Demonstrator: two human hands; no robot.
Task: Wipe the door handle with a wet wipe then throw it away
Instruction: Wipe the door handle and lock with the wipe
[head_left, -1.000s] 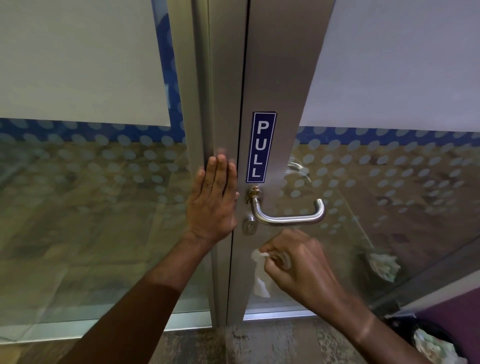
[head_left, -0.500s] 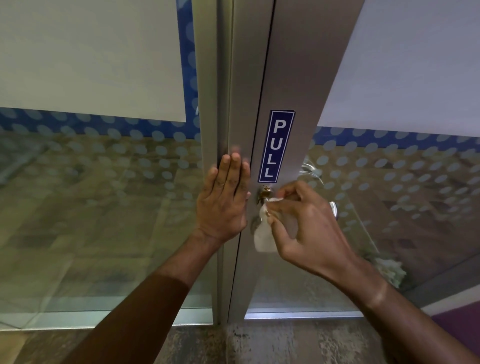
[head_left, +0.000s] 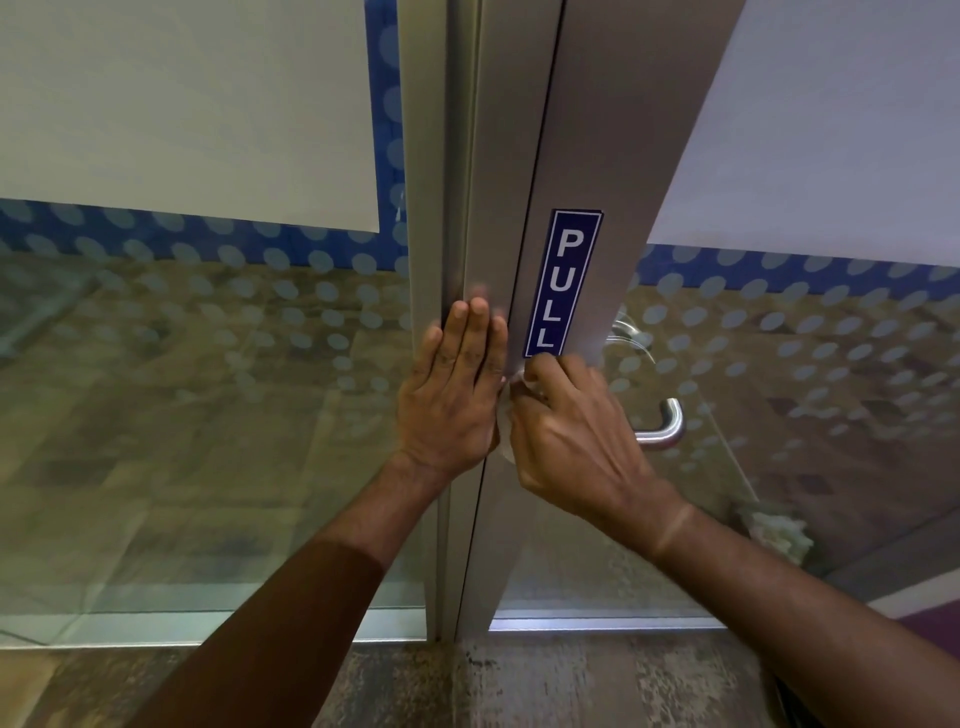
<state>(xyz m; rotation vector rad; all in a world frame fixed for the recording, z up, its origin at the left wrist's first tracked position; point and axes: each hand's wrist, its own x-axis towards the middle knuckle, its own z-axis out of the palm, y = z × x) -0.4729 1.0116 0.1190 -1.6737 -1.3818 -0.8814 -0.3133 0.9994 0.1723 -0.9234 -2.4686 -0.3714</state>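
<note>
The silver lever door handle (head_left: 667, 423) juts from a grey metal door stile (head_left: 582, 156); only its curved free end shows right of my right hand. My right hand (head_left: 571, 431) is closed around a white wet wipe (head_left: 506, 447) and presses it on the handle's base, just under the blue PULL sticker (head_left: 563, 283). Little of the wipe shows: a pale edge between my two hands. My left hand (head_left: 457, 384) lies flat, fingers together and pointing up, against the door frame (head_left: 431, 182) left of the handle.
Glass panels with frosted dots and a blue band flank the door. A second handle (head_left: 626, 332) shows through the glass behind. Crumpled white paper (head_left: 776, 532) is seen low on the right through the glass. Worn wooden floor runs along the bottom.
My right hand rose from below the handle, carrying the wipe, onto the handle's base and slid left toward the lock side. My left hand stayed flat on the frame.
</note>
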